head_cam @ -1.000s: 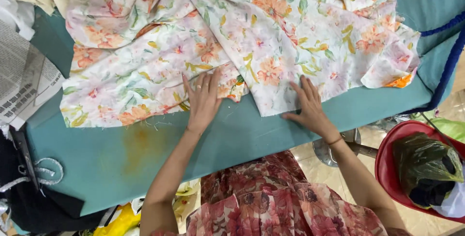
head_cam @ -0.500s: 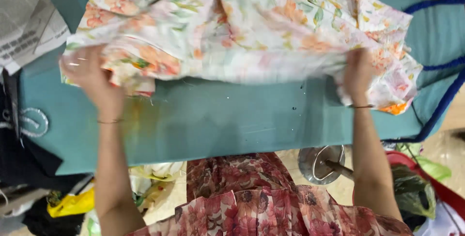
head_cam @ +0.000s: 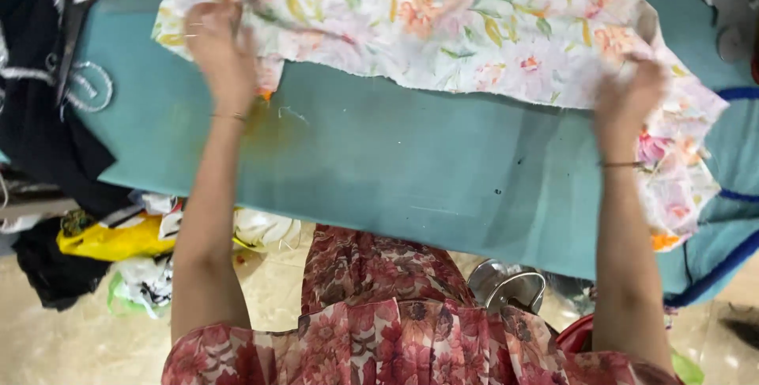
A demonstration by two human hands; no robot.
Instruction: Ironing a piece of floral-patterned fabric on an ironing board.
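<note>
Teal padded table (head_cam: pixel 379 164) under a floral cloth (head_cam: pixel 474 29) being spread

Left hand (head_cam: pixel 221 53) at 10 o'clock and right hand (head_cam: pixel 628 92) at 3 o'clock each grip the cloth's near edge; it seems mid-straightening, and flattening calls for an even outward pull

A cloth (head_cam: pixel 443 29) is spread on the far part of a padded table (head_cam: pixel 379 164). Its left edge is held by the left hand (head_cam: pixel 221 49), its right edge by the right hand (head_cam: pixel 628 92). Dark garments (head_cam: pixel 39 116) are piled at the table's left end. A metal stand (head_cam: pixel 510 286) is seen below the near edge.
</note>
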